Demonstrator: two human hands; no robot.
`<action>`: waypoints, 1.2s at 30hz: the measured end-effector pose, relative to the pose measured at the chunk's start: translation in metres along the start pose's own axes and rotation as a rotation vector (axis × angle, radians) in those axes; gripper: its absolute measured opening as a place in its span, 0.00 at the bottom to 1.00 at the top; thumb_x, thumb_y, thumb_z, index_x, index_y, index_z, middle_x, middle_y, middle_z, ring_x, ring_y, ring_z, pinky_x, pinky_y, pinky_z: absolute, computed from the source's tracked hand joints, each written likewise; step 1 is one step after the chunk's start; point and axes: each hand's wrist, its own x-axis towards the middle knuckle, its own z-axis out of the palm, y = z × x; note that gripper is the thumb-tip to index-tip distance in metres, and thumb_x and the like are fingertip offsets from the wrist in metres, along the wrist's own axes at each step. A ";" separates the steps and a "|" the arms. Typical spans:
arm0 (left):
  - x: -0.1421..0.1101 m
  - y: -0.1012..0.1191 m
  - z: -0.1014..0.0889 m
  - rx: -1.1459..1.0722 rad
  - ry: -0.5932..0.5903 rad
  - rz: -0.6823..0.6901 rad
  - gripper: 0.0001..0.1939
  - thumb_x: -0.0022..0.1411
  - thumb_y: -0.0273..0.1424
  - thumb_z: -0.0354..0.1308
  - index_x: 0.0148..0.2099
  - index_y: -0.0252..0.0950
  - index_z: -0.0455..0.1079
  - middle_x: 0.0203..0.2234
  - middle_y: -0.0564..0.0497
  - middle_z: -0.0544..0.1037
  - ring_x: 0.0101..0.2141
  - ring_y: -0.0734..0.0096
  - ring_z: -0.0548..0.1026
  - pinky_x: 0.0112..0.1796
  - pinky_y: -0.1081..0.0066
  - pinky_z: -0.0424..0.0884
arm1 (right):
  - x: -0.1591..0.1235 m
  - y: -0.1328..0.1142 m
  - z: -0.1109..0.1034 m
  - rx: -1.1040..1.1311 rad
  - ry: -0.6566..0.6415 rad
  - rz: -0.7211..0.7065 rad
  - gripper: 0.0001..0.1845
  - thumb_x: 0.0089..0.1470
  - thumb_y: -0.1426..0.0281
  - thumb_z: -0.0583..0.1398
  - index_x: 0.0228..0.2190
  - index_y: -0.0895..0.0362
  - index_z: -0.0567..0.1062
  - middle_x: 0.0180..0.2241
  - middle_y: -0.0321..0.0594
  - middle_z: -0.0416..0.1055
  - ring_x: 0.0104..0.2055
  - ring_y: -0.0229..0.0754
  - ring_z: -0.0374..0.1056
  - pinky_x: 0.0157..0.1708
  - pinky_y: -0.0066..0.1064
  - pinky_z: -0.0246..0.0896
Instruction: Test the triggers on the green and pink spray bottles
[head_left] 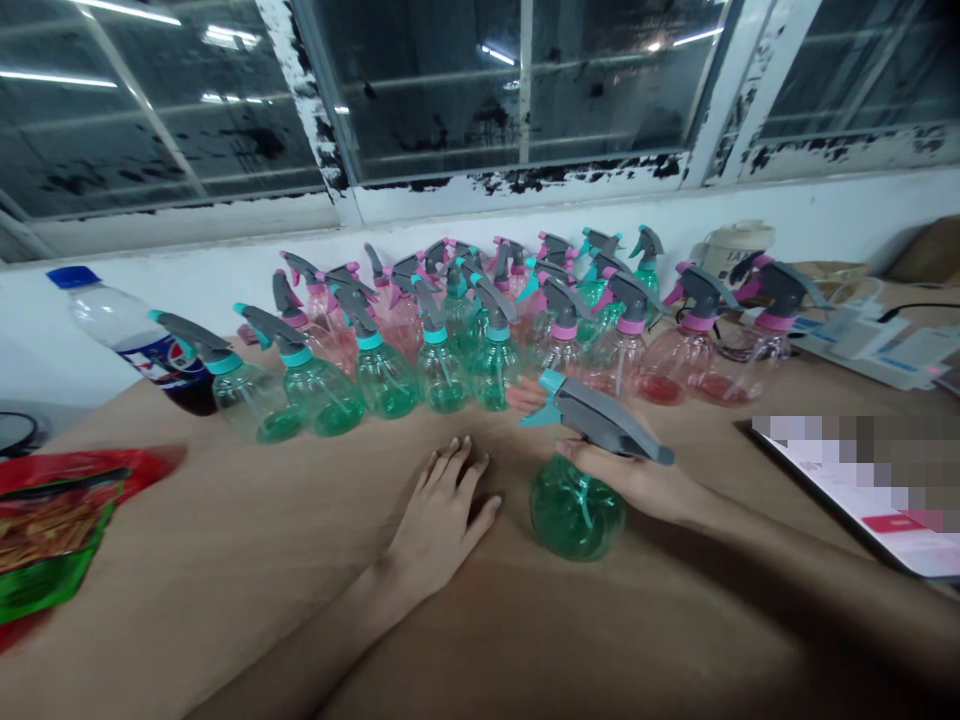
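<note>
Bare forearms [300, 640] of mine stretched in from the lower edge, low over the brown counter [247, 570]. At the end of one, my left grip [442, 520] lay palm down on the surface, fingers slightly spread, holding nothing. My right grip [630, 482] was wrapped around the neck of a green spray bottle [577, 515], thumb across the near side, fingertips showing beyond it. That bottle was just to the right of my left grip, its turquoise nozzle aimed leftward; whether its base touched the surface I could not tell.

Behind stood a crowd of other sprayers: green bottles [390, 385] at the front left, pink-collared bottles [701, 365] at the front right, more packed behind. A blue-capped cola bottle [169, 355] leaned in view at the left, beyond a red-and-green snack packet [60, 540]. A lit screen [825, 490], partly pixelated, lay at the right.
</note>
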 end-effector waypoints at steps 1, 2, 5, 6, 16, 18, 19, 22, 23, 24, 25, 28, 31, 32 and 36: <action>0.000 0.000 0.000 0.004 -0.001 -0.002 0.22 0.66 0.38 0.46 0.58 0.31 0.61 0.59 0.38 0.60 0.59 0.53 0.56 0.56 0.52 0.56 | 0.000 0.000 -0.001 -0.008 -0.010 -0.003 0.18 0.49 0.73 0.58 0.42 0.47 0.74 0.28 0.36 0.73 0.29 0.44 0.70 0.30 0.37 0.66; 0.000 0.000 0.000 0.007 -0.003 -0.002 0.23 0.66 0.38 0.46 0.58 0.31 0.60 0.59 0.38 0.60 0.59 0.53 0.56 0.56 0.52 0.55 | 0.001 -0.001 -0.002 -0.012 -0.023 -0.013 0.17 0.48 0.73 0.58 0.42 0.47 0.74 0.29 0.36 0.74 0.30 0.44 0.70 0.31 0.36 0.66; 0.000 0.001 0.000 0.005 -0.009 -0.002 0.23 0.66 0.38 0.46 0.58 0.30 0.60 0.59 0.38 0.60 0.59 0.53 0.56 0.56 0.52 0.56 | 0.002 0.000 -0.003 -0.009 -0.064 -0.032 0.15 0.50 0.74 0.57 0.40 0.48 0.74 0.35 0.37 0.74 0.33 0.43 0.69 0.33 0.35 0.65; 0.000 0.000 0.000 0.004 -0.008 -0.002 0.23 0.66 0.38 0.46 0.58 0.30 0.60 0.59 0.38 0.60 0.59 0.52 0.56 0.56 0.52 0.56 | 0.002 0.001 -0.002 0.013 -0.069 -0.032 0.13 0.51 0.73 0.57 0.39 0.49 0.73 0.37 0.37 0.73 0.34 0.43 0.69 0.33 0.34 0.65; -0.001 -0.001 0.001 0.012 0.012 0.008 0.23 0.66 0.38 0.46 0.58 0.31 0.59 0.59 0.38 0.60 0.59 0.53 0.57 0.55 0.52 0.56 | -0.001 0.000 0.005 0.009 0.050 0.057 0.10 0.52 0.60 0.60 0.28 0.54 0.69 0.21 0.31 0.62 0.25 0.35 0.60 0.30 0.31 0.58; -0.001 -0.001 0.001 0.014 0.011 0.007 0.23 0.66 0.38 0.46 0.58 0.31 0.60 0.59 0.38 0.60 0.59 0.53 0.57 0.55 0.52 0.56 | -0.002 0.000 0.005 -0.027 0.076 0.054 0.11 0.52 0.60 0.60 0.26 0.54 0.69 0.23 0.32 0.63 0.26 0.36 0.61 0.28 0.30 0.58; -0.001 -0.001 0.001 0.015 0.011 0.005 0.22 0.66 0.38 0.46 0.58 0.31 0.60 0.59 0.38 0.60 0.59 0.53 0.57 0.56 0.52 0.56 | -0.002 0.000 0.005 -0.045 0.086 0.059 0.11 0.52 0.61 0.59 0.26 0.54 0.69 0.23 0.32 0.65 0.27 0.36 0.61 0.29 0.30 0.58; -0.001 -0.001 0.000 0.012 0.006 0.002 0.22 0.66 0.38 0.47 0.58 0.31 0.61 0.59 0.38 0.60 0.59 0.53 0.56 0.56 0.52 0.55 | 0.000 0.002 0.004 -0.030 0.075 0.048 0.09 0.53 0.61 0.59 0.29 0.54 0.71 0.26 0.34 0.69 0.29 0.38 0.65 0.31 0.32 0.61; -0.001 -0.001 0.000 0.010 0.004 0.003 0.23 0.66 0.38 0.47 0.58 0.31 0.61 0.59 0.38 0.60 0.59 0.53 0.56 0.56 0.52 0.55 | 0.001 0.003 0.003 0.004 0.053 0.036 0.08 0.53 0.62 0.59 0.31 0.53 0.72 0.28 0.35 0.71 0.30 0.39 0.67 0.33 0.33 0.62; 0.000 0.000 -0.001 0.008 0.003 0.005 0.23 0.66 0.38 0.47 0.58 0.30 0.61 0.59 0.37 0.60 0.59 0.52 0.56 0.56 0.52 0.56 | 0.002 0.004 0.002 0.044 0.024 0.024 0.08 0.53 0.62 0.59 0.33 0.53 0.72 0.31 0.35 0.73 0.32 0.40 0.68 0.36 0.35 0.64; 0.000 0.000 -0.001 0.007 0.001 0.007 0.23 0.66 0.38 0.47 0.58 0.30 0.61 0.59 0.37 0.60 0.59 0.52 0.56 0.56 0.52 0.56 | 0.003 0.004 0.002 0.079 -0.008 0.013 0.09 0.53 0.62 0.59 0.35 0.52 0.73 0.33 0.36 0.74 0.35 0.41 0.70 0.40 0.36 0.64; 0.000 0.001 -0.002 0.011 -0.003 0.005 0.22 0.66 0.38 0.47 0.58 0.30 0.61 0.59 0.38 0.60 0.59 0.52 0.57 0.55 0.52 0.56 | 0.004 0.002 0.000 0.113 -0.058 0.014 0.13 0.53 0.63 0.59 0.42 0.49 0.73 0.38 0.38 0.75 0.43 0.44 0.70 0.49 0.41 0.61; 0.000 0.001 -0.001 0.018 -0.006 0.003 0.22 0.66 0.38 0.48 0.58 0.30 0.61 0.59 0.37 0.60 0.59 0.52 0.57 0.55 0.52 0.56 | 0.002 0.000 0.001 0.110 -0.035 0.023 0.17 0.53 0.63 0.60 0.45 0.48 0.73 0.40 0.40 0.75 0.48 0.47 0.68 0.50 0.43 0.62; 0.001 0.000 -0.001 0.020 -0.006 0.003 0.23 0.66 0.38 0.48 0.58 0.30 0.61 0.59 0.37 0.60 0.59 0.52 0.57 0.55 0.52 0.56 | 0.001 -0.001 0.001 0.116 -0.030 0.022 0.17 0.53 0.63 0.60 0.46 0.48 0.72 0.41 0.40 0.75 0.50 0.47 0.67 0.51 0.43 0.62; 0.000 -0.001 0.000 0.019 -0.006 0.003 0.23 0.66 0.38 0.48 0.58 0.30 0.60 0.59 0.37 0.60 0.59 0.52 0.56 0.56 0.52 0.55 | 0.000 -0.004 0.003 0.118 -0.025 0.010 0.19 0.52 0.63 0.61 0.47 0.46 0.72 0.42 0.37 0.76 0.54 0.48 0.64 0.54 0.45 0.59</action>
